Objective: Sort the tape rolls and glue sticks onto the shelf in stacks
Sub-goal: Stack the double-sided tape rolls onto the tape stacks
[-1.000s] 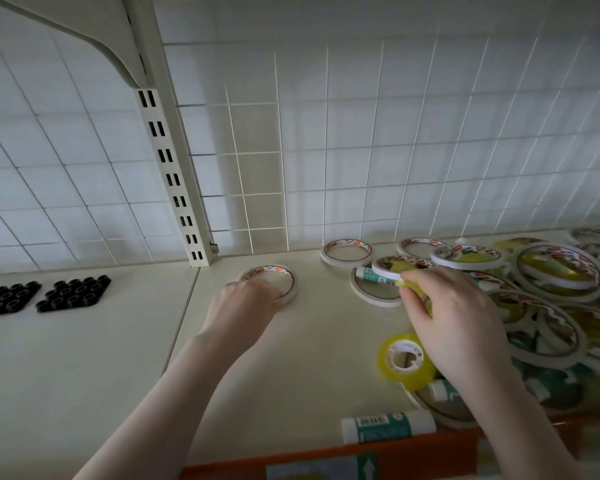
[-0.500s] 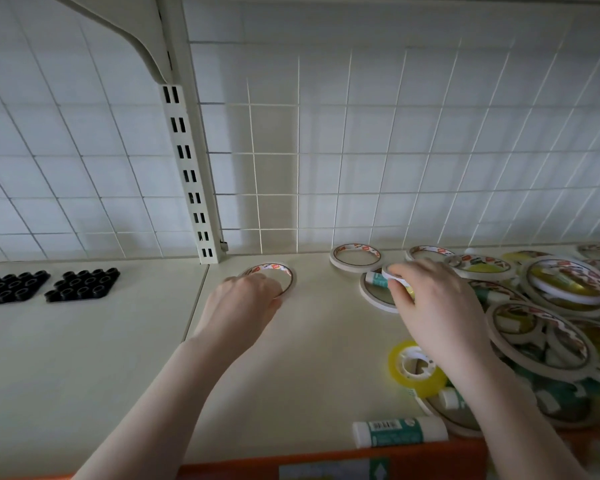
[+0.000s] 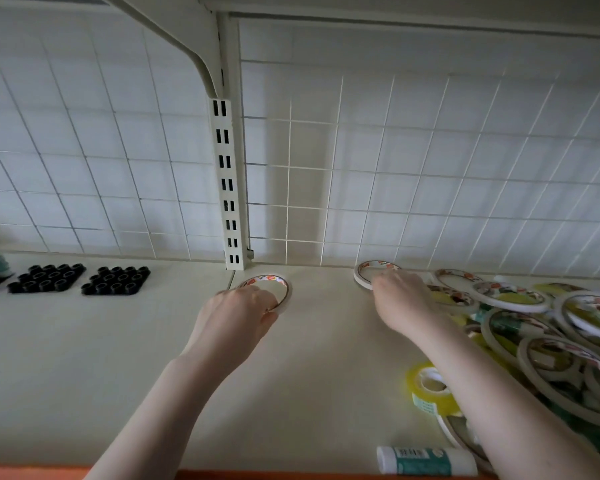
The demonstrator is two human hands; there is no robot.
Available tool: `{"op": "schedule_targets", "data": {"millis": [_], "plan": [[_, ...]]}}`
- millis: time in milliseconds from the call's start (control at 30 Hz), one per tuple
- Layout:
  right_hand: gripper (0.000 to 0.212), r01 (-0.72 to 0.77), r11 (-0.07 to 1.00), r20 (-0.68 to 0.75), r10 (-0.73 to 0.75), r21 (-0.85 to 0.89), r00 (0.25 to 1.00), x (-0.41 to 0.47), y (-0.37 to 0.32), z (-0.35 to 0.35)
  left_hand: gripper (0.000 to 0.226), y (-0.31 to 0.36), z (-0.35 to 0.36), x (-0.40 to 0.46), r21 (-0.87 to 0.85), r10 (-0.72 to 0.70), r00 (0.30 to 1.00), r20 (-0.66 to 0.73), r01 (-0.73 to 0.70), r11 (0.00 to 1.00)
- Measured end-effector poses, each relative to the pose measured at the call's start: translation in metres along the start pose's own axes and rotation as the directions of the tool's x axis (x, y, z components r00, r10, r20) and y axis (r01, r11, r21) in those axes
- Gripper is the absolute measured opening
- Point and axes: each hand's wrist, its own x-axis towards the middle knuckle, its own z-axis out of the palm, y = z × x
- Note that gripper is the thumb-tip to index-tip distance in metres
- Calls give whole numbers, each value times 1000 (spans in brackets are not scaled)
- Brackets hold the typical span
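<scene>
The person's left hand [image 3: 238, 315] curls its fingers around the near rim of a thin white tape ring with a red-printed inner band [image 3: 270, 289], which lies flat on the cream shelf [image 3: 84, 358] near the slotted upright. The right hand [image 3: 400, 301] rests curled fingertips on a second flat white tape ring [image 3: 366, 271] by the back wall, though whether it actually grips is unclear. A white-capped teal glue stick [image 3: 426, 461] lies on its side at the front edge, long axis left-right, cap pointing left, near a yellow tape roll [image 3: 430, 389] and a heap of tape rings [image 3: 548, 334].
</scene>
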Motion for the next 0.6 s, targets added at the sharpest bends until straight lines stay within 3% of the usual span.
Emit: {"op": "schedule_targets", "data": {"millis": [233,400,600], "plan": [[24,5,999,-31,-4,33,999,2,2,-1,20,-3,-1,-3,-24,-39,999,33,40,999],[9,21,997,-68,-16,79,998,-3,2,-8,19,-2,-4,-2,-27,-47,999,20,47,999],[14,40,990,-185,-15,132,983,-15,5,-29,18,-5,-12,-6,-46,-77,997,-11,77,996]]}}
